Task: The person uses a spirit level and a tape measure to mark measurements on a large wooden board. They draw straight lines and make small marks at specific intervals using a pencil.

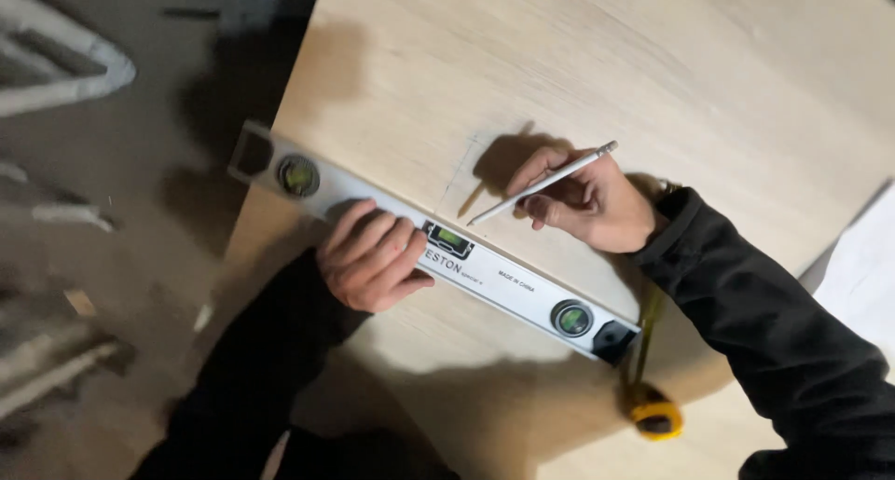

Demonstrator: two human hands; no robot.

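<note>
A pale wooden board (606,61) fills most of the view. A long white spirit level (508,281) with green vials lies slanted across it. My left hand (373,256) presses down on the level near its middle. My right hand (587,200) holds a thin pale pencil (545,184), its tip just above the level's far edge. A faint pencil line (459,174) runs on the board near the tip. Both arms wear black sleeves.
A yellow tape measure (654,415) lies at the board's near edge, its tape running up under my right wrist. Left of the board is a dim floor with pale pipes (65,79) and debris. A white sheet (867,275) shows at the right edge.
</note>
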